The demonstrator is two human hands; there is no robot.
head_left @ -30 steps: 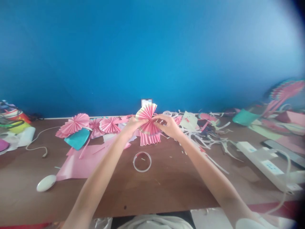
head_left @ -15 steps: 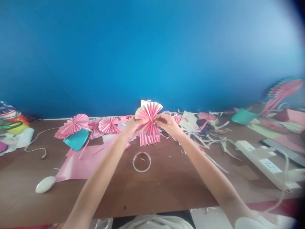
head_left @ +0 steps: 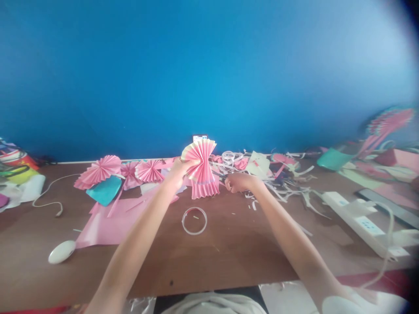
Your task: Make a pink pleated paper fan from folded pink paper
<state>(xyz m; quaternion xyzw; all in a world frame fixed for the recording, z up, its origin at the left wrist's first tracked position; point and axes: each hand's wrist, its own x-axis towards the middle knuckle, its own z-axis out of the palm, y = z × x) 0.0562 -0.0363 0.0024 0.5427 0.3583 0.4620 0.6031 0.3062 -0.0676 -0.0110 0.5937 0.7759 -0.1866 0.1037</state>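
A pink pleated paper fan point(head_left: 203, 157) with pale edges is pinched at its gathered middle by my left hand point(head_left: 179, 171). Just below it, a second pleated pink paper piece point(head_left: 205, 189) shows on the table. My right hand point(head_left: 238, 182) is low over the tabletop, right of the fan and apart from it. Its fingers are curled together beside white paper strips point(head_left: 247, 172); whatever they pinch, if anything, is hidden. Off to the left lie more pink pleated fans point(head_left: 149, 171) and a teal paper piece point(head_left: 104, 190).
A clear tape roll point(head_left: 194, 221) lies in front of my hands on the brown table point(head_left: 203, 261). Pink paper sheets point(head_left: 108, 222) and a white mouse point(head_left: 62, 252) are left. A power strip point(head_left: 356, 222) sits right. Behind, a phone point(head_left: 200, 138) leans near the blue wall point(head_left: 209, 65).
My right hand has left the fan's middle and moved down and right to the table beside the strips. The fan, still in my left hand, has shifted slightly left and turned.
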